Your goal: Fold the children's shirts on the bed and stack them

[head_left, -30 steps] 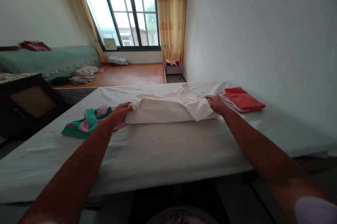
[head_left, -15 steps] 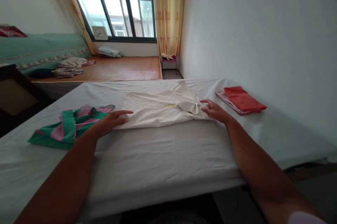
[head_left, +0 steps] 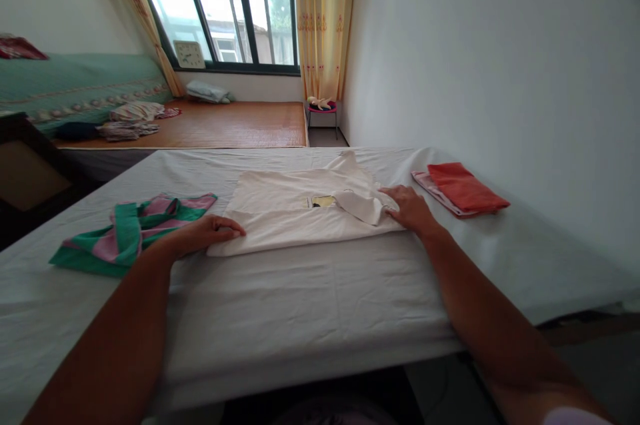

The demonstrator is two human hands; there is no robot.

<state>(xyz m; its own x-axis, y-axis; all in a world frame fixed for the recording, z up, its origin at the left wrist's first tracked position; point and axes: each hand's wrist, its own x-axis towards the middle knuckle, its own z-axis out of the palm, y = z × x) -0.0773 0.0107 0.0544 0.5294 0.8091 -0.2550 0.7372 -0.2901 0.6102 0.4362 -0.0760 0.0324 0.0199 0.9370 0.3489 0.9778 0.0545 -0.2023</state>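
A cream-white T-shirt (head_left: 280,202) lies spread on the sheet-covered table, with a small yellow and dark print near its middle. My left hand (head_left: 217,230) is at its left end, thumb and fingers closed on the near-left edge. At the opposite end, my right hand (head_left: 407,206) pinches the cloth beside a folded-over flap, probably a sleeve. A green and pink striped garment (head_left: 133,232) lies loosely bunched to the left, partly behind my left forearm.
Folded red cloth (head_left: 465,186) rests on a pink one at the right, near the wall. The white-sheeted table (head_left: 310,305) ends at a near edge below my arms. Beyond it are a bed (head_left: 240,124), a small stool (head_left: 323,108) and a window.
My left hand has drawn the T-shirt's near-left corner slightly left and toward me, its fingers now closed. The cloth lies flatter and more of the print shows. My right hand stays nearly in place.
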